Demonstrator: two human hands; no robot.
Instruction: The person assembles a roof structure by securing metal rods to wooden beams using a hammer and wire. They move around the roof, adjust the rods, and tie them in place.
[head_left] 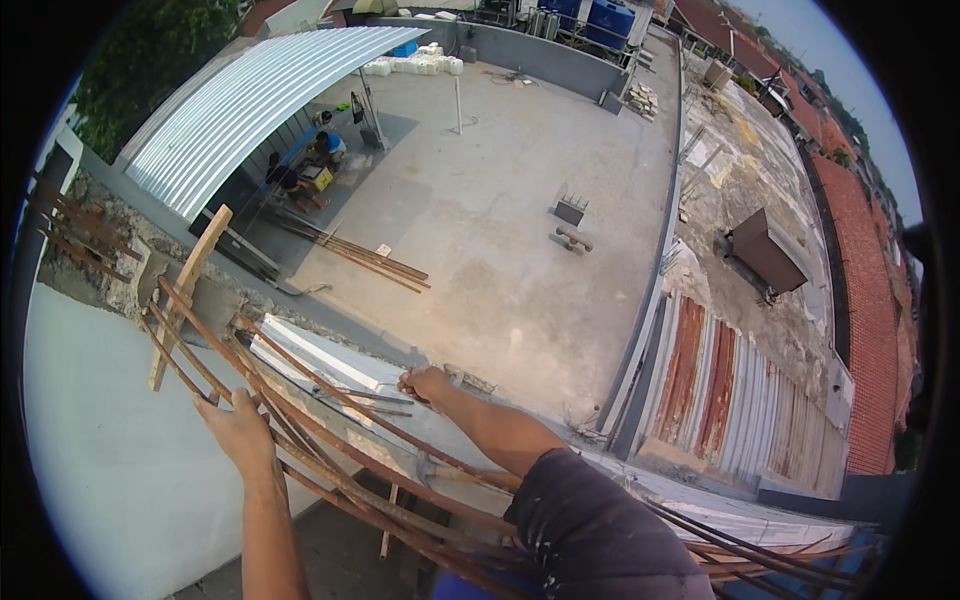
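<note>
Rooftop [500, 270] fills centre. Rusty rods [420, 488] sweep from left-centre to lower right. Left hand [243, 432] curled round rods at left-centre, seemingly steadying them; right hand [425, 383], mid-frame, fingers curled closed, contents unclear.

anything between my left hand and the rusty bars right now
Nothing visible stands between them: the left hand is right up against the rusty bars. Whether its fingers close fully around one cannot be told.
</note>
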